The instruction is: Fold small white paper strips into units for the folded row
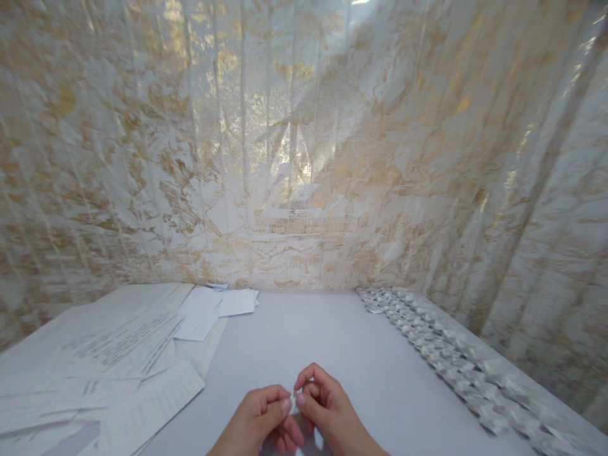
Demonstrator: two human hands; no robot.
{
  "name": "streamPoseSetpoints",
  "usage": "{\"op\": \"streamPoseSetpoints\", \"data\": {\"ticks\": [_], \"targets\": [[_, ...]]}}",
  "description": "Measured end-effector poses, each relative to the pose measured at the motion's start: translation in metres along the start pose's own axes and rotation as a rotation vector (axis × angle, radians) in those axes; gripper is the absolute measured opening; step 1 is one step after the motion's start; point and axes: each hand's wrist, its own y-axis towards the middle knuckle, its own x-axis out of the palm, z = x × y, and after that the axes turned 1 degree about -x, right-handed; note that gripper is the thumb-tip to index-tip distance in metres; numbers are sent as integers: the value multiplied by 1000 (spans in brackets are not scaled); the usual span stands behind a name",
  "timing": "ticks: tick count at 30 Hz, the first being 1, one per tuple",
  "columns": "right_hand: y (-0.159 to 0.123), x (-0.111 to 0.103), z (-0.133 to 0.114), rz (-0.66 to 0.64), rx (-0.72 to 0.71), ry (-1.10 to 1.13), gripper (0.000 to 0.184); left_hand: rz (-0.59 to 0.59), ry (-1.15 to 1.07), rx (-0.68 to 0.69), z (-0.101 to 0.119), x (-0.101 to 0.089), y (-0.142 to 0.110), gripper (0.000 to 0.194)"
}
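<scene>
My left hand (268, 415) and my right hand (327, 408) meet low in the middle of the view, just above the table (304, 335). Thumb and forefinger are pinched on each side, with a small white paper-like piece (293, 403) between the fingertips. Most of that piece is hidden by the fingers, so its exact shape cannot be made out. Below my palms, small white patches show near the bottom edge, partly covered by my hands.
Printed paper sheets (118, 342) spread over the table's left side, with blank white slips (199, 313) at their far end. Rows of small crumpled silvery-white packets (441, 348) line the right side. A patterned white-and-gold curtain (285, 145) hangs behind the table.
</scene>
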Motion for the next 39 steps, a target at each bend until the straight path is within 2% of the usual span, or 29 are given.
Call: {"op": "streamPoseSetpoints", "data": {"ticks": [4, 8, 12, 16, 21, 26, 29, 32, 36, 39], "targets": [[0, 0, 3, -20, -7, 8, 54, -3, -27, -27, -1, 0, 0, 59], [-1, -2, 3, 17, -21, -28, 54, 25, -17, -19, 0, 2, 0, 59], [-1, -2, 13, 5, -48, -24, 53, 28, 40, 36, 4, 5, -2, 61], [-2, 1, 22, -15, -88, -18, 54, 70, 31, 104, 8, 6, -5, 53], [-3, 5, 9, -94, -90, 18, 50, 106, 30, 106, 9, 7, -7, 54], [-1, 3, 1, -29, -93, 102, 44, 102, 27, 201, 10, 15, -9, 56], [-1, 3, 5, -64, -76, 109, 44, 104, 100, 217, 13, 14, -12, 48], [-4, 3, 5, -84, -128, -51, 43, 146, 183, 236, 16, 9, -13, 47], [-7, 0, -4, -45, -196, -424, 24, 178, 275, 273, 17, 5, -13, 42], [-8, -1, -11, -14, -231, -508, 12, 151, 271, 249, 14, 4, -11, 45]]}}
